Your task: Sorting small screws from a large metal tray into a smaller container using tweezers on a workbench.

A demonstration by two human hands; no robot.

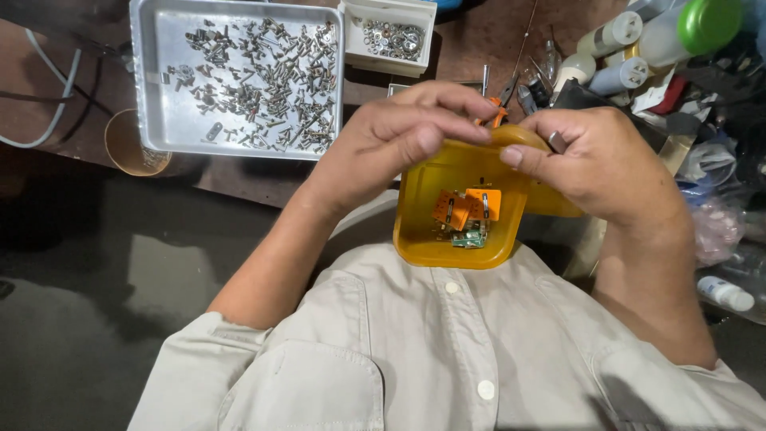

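A yellow plastic tub [423, 231] sits against my chest, below my hands. Inside it lie two orange square parts [467, 206] and a small green circuit board [471, 238]. My left hand [391, 140] is curled above the tub's far rim, fingertips pinched together. My right hand [594, 160] meets it from the right, thumb pressed toward the left fingertips, with a ring on one finger. A small orange piece [496, 113] shows just behind the fingertips; which hand holds it is hidden.
A metal tray [152, 72] full of screws lies at the upper left, with a white bin [351, 36] of washers beside it. Bottles [614, 32], pliers [511, 88] and bags crowd the upper right. A round cup [128, 144] stands at the table's edge.
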